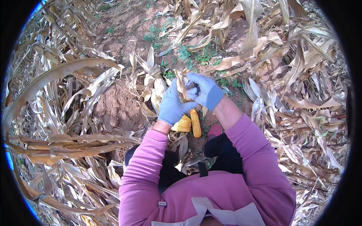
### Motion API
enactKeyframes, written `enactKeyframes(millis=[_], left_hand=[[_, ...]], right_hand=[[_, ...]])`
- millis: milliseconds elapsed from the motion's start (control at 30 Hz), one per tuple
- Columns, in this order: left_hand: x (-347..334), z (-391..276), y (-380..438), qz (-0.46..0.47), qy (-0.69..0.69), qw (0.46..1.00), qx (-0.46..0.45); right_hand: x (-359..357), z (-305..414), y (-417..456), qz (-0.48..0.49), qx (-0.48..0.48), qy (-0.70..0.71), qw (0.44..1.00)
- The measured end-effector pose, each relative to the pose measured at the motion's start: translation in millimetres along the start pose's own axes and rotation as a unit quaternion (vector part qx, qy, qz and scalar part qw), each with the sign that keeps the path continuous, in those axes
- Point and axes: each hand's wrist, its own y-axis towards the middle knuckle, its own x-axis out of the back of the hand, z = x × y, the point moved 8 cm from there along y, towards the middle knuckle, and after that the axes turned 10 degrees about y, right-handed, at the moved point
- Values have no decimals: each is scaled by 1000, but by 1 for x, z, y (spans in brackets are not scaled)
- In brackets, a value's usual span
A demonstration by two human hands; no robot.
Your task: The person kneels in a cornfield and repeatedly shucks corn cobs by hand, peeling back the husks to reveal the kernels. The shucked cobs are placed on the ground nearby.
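Note:
Both my hands wear pale blue knit gloves and meet around a dry, brown corn husk (181, 83) in front of me. My left hand (173, 107) has its fingers along the husk's left side, with the thumb reaching to the right below it. My right hand (204, 89) curls its fingers round the husk from the right; what lies inside the grip is partly hidden. Below the hands, a husked yellow corn cob (196, 124) lies on the soil beside more yellow corn (182, 124), which my left hand and wrist partly cover.
Dry corn stalks and leaves (93, 104) lie and stand to the left, with more dry leaves (305, 113) at the right. Reddish soil (118, 107) and small green weeds (183, 53) show beyond the hands. A red shoe (215, 131) is near the cobs.

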Motion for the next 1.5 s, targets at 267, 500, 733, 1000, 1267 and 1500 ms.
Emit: enactKeyframes(millis=[267, 500, 733, 1000, 1267, 1500], left_hand=[[8, 20, 2, -9, -149, 984, 95], [-9, -3, 2, 147, -324, 921, 156], [-17, -12, -4, 275, -312, 900, 127], [-10, -13, -19, 340, -329, 866, 162], [-5, -22, -24, 370, -344, 847, 167], [-5, -29, -14, 338, -378, 850, 141]], right_hand=[[-24, 24, -29, 77, 108, -277, 952], [-5, 49, -22, 36, 281, -656, 700], [11, 40, -10, 123, 186, -489, 843], [7, 41, -22, 130, 99, -662, 731], [4, 34, -26, 102, 66, -684, 719], [-13, 25, -27, 149, 127, -588, 785]])
